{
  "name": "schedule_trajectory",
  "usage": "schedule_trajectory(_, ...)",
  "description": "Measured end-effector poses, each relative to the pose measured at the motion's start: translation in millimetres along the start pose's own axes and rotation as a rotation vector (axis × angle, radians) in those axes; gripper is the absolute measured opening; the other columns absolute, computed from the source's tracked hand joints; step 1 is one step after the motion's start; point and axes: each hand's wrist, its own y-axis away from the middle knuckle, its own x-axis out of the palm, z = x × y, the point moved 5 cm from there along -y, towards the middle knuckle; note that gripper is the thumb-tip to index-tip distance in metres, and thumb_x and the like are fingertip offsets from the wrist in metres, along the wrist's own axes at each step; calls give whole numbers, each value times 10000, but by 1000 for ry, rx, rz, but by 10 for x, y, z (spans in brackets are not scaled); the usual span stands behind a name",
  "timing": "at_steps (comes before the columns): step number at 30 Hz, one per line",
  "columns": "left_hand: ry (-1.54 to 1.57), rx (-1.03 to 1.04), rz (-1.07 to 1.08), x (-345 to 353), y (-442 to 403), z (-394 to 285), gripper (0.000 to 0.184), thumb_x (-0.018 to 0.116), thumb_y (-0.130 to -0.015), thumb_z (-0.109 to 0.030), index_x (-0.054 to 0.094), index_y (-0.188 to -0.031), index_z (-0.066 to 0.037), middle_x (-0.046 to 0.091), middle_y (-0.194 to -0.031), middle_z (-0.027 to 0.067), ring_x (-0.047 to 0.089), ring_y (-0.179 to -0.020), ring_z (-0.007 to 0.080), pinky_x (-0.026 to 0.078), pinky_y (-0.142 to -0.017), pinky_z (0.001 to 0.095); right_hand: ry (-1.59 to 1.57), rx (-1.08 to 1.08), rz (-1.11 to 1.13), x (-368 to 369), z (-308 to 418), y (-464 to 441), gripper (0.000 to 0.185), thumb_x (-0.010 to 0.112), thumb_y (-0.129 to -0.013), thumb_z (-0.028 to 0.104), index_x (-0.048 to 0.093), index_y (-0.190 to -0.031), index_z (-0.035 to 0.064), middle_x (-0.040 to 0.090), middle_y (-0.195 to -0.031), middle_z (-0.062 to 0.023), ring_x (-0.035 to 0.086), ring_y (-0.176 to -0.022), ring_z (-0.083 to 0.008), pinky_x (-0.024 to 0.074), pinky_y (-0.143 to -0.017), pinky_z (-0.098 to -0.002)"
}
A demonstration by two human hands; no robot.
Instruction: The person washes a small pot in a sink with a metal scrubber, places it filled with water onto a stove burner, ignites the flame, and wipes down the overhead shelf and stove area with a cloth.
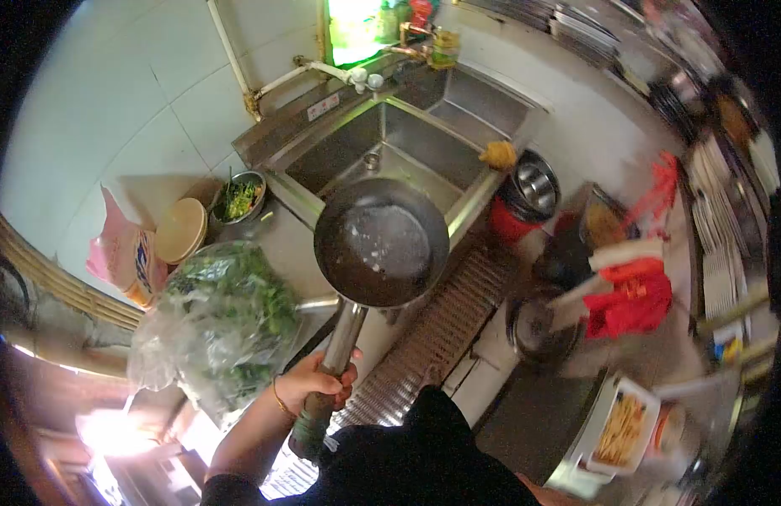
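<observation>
My left hand, with a thin bracelet at the wrist, is wrapped round the handle of a dark round pan. The pan is held over the front edge of a steel sink, and thin liquid with whitish bits lies in its bottom. Cloth or tape covers the lower end of the handle. My right hand is out of the picture; only a little skin of that arm shows at the bottom edge.
Left of the pan are a bag of greens, a bowl of cut vegetables and a pink package. On the right stand a red bucket, a lidded pot, red bags and a white tray of food.
</observation>
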Motion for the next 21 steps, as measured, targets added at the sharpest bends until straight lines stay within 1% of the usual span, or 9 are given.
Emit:
schedule_trajectory(7,123,98,-207,-32,-1097,-188,690,683,-635,-60,367,-1247,-79,471,-823,37,516,-642,176,485,-532,333,276,-72,234,-2128,-437,-595,154,566,-830,198,627,-922,91,638,-824,-159,631,-804,-314,488,-673,-430)
schedule_trajectory(9,142,165,-268,4,-1257,-365,685,683,-637,-64,369,-1245,-70,475,-816,37,518,-642,175,489,-538,333,186,-403,-193,-3079,-415,-1104,152,569,-826,222,629,-853,85,627,-805,-153,616,-787,-314,481,-679,-422)
schedule_trajectory(10,148,188,-305,35,-1339,-478,677,686,-640,-66,379,-1243,-59,485,-808,41,529,-652,175,490,-546,334,349,-343,-235,-3635,-250,-1381,157,574,-817,219,614,-760,78,605,-744,-141,589,-726,-322,469,-647,-412)
schedule_trajectory(12,169,234,-348,-86,-1559,-619,667,687,-645,-71,390,-1242,-60,491,-809,43,536,-659,174,491,-548,337,357,-685,-663,-4733,506,-1705,214,584,-807,204,578,-657,52,566,-668,-140,564,-672,-325,445,-594,-391)
schedule_trajectory(14,187,288,-344,-268,-1856,-746,638,681,-666,-79,409,-1244,-74,500,-812,40,545,-673,174,492,-548,342,96,-935,-787,-5573,1285,-2071,234,557,-819,126,503,-622,11,490,-615,-157,505,-607,-326,387,-549,-394)
schedule_trajectory(16,236,326,-354,-345,-2248,-997,624,674,-682,-80,410,-1247,-83,503,-810,37,543,-661,172,490,-547,341,188,-980,-906,-6282,1966,-2610,164,513,-847,91,522,-719,-12,498,-669,-175,502,-625,-340,402,-574,-393)
schedule_trajectory(17,262,341,-360,-389,-2426,-1117,617,671,-689,-80,411,-1249,-88,505,-808,36,541,-656,171,490,-546,340,275,-1030,-976,-6595,2258,-2972,135,494,-853,123,522,-776,16,550,-777,-192,545,-743,-368,420,-649,-465)
schedule_trajectory(18,387,354,-279,-511,-2651,-1184,576,633,-714,3,406,-1240,-55,547,-882,75,571,-670,203,498,-573,348,303,-1014,-1019,-6859,2559,-3225,110,501,-852,115,539,-864,12,569,-842,-186,557,-808,-362,438,-702,-441)
schedule_trajectory(21,464,395,-238,-574,-3213,-1521,562,644,-728,-15,409,-1236,-65,549,-883,73,568,-677,204,493,-570,340,548,-897,-1226,-7436,3215,-3904,291,531,-842,158,511,-1109,45,599,-1037,-165,567,-985,-367,460,-851,-420)
